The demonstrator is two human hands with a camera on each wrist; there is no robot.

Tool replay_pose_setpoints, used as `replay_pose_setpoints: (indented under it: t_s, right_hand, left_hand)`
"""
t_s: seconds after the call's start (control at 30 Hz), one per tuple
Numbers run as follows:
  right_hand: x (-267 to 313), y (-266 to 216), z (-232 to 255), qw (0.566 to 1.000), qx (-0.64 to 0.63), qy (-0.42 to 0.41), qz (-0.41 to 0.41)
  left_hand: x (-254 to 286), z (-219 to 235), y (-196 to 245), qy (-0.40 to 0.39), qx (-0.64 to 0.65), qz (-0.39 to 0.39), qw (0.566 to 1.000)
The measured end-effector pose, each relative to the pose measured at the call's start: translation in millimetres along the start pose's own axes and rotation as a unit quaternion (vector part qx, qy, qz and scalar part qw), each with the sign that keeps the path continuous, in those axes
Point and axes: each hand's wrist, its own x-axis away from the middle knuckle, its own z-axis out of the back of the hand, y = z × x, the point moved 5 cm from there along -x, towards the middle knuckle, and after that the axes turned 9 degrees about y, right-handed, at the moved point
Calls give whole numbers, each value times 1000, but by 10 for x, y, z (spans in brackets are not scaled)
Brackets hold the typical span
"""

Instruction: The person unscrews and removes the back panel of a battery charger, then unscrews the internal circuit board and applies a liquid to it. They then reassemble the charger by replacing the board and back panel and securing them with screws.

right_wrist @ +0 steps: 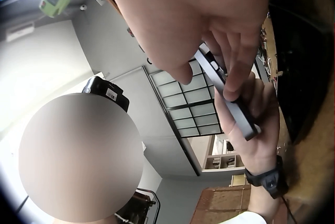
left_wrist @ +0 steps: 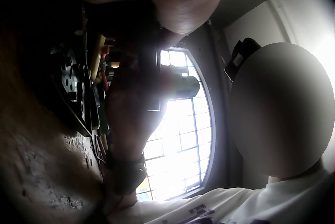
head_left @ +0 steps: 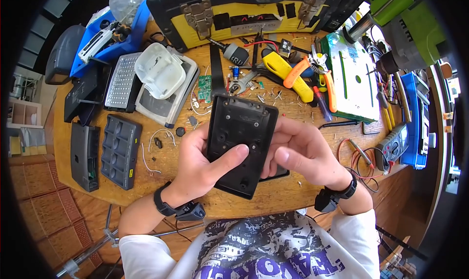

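In the head view my left hand [head_left: 198,164] grips a shallow black plastic housing half [head_left: 239,127], its thumb across the inner face. Screw posts and small holes show inside it. My right hand [head_left: 310,154] is at the housing's right edge, fingertips at its side and thumb lifted clear. The right wrist view shows the housing edge-on [right_wrist: 230,98], with the right fingers [right_wrist: 241,77] touching it. A second dark piece [head_left: 281,173] lies on the table behind the hands, mostly hidden; the left wrist view is dark.
A grey compartment case [head_left: 120,151] lies left, near a translucent tub [head_left: 159,71]. Yellow-handled and orange-handled tools [head_left: 293,78] lie beyond the hands, before a black and yellow toolbox [head_left: 244,20]. A multimeter [head_left: 392,146] with leads and a green drill [head_left: 410,30] are at right.
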Motion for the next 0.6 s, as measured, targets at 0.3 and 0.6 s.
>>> replay_pose_setpoints:
  t_s: [0.3, 0.6]
  right_hand:
    - [-40, 109, 68, 993, 114, 27, 9]
    - [14, 99, -28, 985, 133, -53, 101]
  left_hand:
    - [-22, -17, 7, 28, -30, -31, 999]
    - [-20, 3, 34, 19, 30, 108, 994]
